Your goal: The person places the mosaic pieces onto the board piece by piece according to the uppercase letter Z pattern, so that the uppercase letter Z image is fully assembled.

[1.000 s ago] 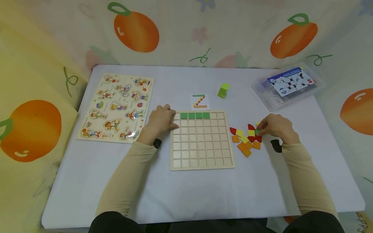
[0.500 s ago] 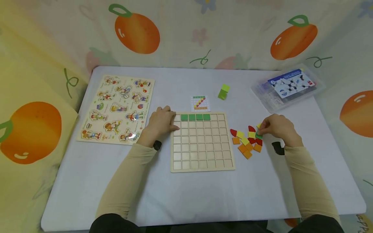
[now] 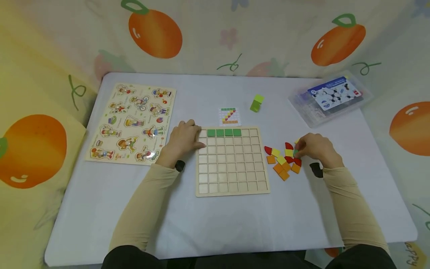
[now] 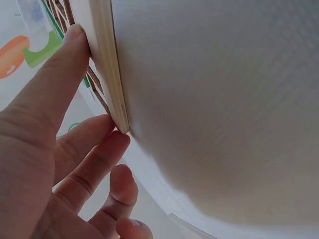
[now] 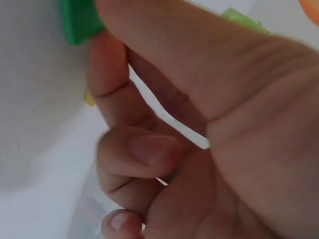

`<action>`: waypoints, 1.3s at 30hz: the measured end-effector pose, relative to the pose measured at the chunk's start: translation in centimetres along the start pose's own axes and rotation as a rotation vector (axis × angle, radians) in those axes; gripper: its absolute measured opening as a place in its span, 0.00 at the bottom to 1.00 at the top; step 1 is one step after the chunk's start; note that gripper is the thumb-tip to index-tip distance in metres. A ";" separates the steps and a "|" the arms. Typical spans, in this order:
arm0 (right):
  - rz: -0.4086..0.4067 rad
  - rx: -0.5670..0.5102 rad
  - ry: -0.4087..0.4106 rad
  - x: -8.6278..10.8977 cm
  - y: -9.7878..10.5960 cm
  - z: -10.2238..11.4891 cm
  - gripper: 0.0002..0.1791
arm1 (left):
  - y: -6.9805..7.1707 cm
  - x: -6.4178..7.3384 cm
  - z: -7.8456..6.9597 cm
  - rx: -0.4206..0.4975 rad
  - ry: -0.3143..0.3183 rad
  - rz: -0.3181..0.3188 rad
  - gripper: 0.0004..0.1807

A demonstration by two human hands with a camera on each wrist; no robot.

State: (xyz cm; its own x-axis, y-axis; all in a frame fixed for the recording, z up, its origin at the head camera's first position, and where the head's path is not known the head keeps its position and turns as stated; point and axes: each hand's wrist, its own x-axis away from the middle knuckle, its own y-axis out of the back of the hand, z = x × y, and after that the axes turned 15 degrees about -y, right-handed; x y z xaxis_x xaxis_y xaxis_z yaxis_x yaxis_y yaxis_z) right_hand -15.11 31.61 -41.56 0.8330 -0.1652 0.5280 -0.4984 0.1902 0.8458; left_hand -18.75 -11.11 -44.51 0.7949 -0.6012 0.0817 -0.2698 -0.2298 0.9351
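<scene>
A wooden grid board (image 3: 232, 161) lies flat on the table, with several green square tiles (image 3: 220, 132) in its top row. My left hand (image 3: 183, 140) holds the board's upper left corner; the thumb (image 4: 75, 37) lies on the rim and two fingertips touch the corner. Off the board's right side is a loose pile of red, yellow and orange tiles (image 3: 281, 160). At the pile's right edge my right hand (image 3: 315, 148) pinches a green tile (image 5: 79, 20) between thumb and index finger; the head view shows only a sliver of it.
Behind the board lies a small pattern card (image 3: 230, 117). Two light green pieces (image 3: 256, 103) sit farther back. A clear plastic box (image 3: 330, 98) with a blue-and-white label stands at the back right. A picture puzzle board (image 3: 131, 123) lies at the left.
Little has moved. My right hand stays at the pile's right edge, where the green tile showed more half a second ago than now. My left hand keeps its place on the board.
</scene>
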 end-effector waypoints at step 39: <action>-0.135 -0.070 0.242 -5.2 0.2 14.9 0.12 | 0.2 0.0 -0.4 -0.033 0.014 0.001 0.36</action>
State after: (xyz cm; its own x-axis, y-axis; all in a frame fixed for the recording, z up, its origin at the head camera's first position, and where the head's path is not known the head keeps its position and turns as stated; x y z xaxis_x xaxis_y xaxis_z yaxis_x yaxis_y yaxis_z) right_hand -23.08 18.09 -42.97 0.9279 0.0405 0.3707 -0.3686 0.2499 0.8954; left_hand -18.58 -10.85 -44.15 0.8023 -0.5905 0.0871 -0.2525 -0.2035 0.9460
